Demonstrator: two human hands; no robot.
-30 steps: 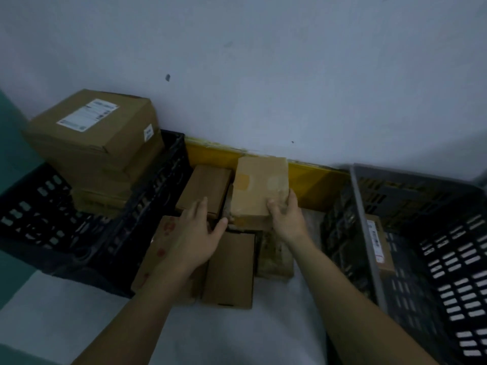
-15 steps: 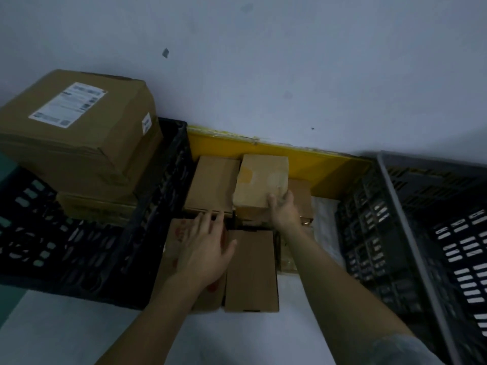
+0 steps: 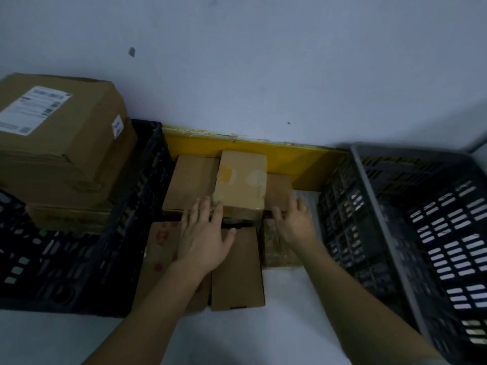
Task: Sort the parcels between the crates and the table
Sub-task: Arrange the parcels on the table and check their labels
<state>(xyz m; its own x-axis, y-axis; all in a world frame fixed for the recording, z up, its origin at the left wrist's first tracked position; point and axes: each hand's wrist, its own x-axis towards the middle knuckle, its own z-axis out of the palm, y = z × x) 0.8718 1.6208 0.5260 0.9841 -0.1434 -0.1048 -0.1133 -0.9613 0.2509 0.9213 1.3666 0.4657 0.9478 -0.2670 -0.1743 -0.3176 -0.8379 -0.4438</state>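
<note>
White table (image 3: 276,325) against a pale wall, dim light. Cardboard parcels cluster mid-table between a black crate (image 3: 79,259) on the left and a grey crate (image 3: 421,233) on the right, whose far and right edges are cut off. Taped parcel (image 3: 241,180) sits on top of the far ones. Left hand (image 3: 203,238) spread flat, fingertips at its near-left corner. Right hand (image 3: 292,219) open, blurred, beside its right; contact unclear. Large labelled box (image 3: 60,138) fills the black crate and hides its inside.

A pale blue-grey wall (image 3: 263,61) fills the background, with a small dark chip (image 3: 131,51) upper left, and a yellow strip (image 3: 303,159) runs along its base.
</note>
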